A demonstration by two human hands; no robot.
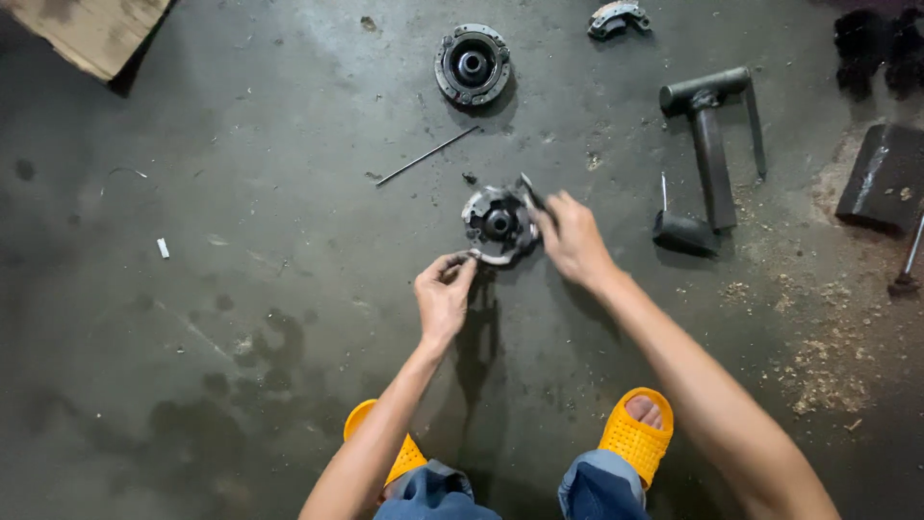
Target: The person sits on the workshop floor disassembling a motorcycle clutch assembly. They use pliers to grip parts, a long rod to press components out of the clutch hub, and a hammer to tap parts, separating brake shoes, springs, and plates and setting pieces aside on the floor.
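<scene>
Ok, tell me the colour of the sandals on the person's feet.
Yellow-orange, with a perforated top; the sandals show best in the head view, at the bottom edge.

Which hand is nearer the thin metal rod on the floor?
Left. The left hand sits below the thin rod; the right hand is farther off, to its lower right.

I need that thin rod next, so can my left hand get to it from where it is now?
Probably yes: the thin rod lies on bare floor beyond the left hand, nothing between.

Dark stained concrete floor (192,318); sawdust scatter (818,366) at right; cardboard sheet (91,29) top left.
</scene>
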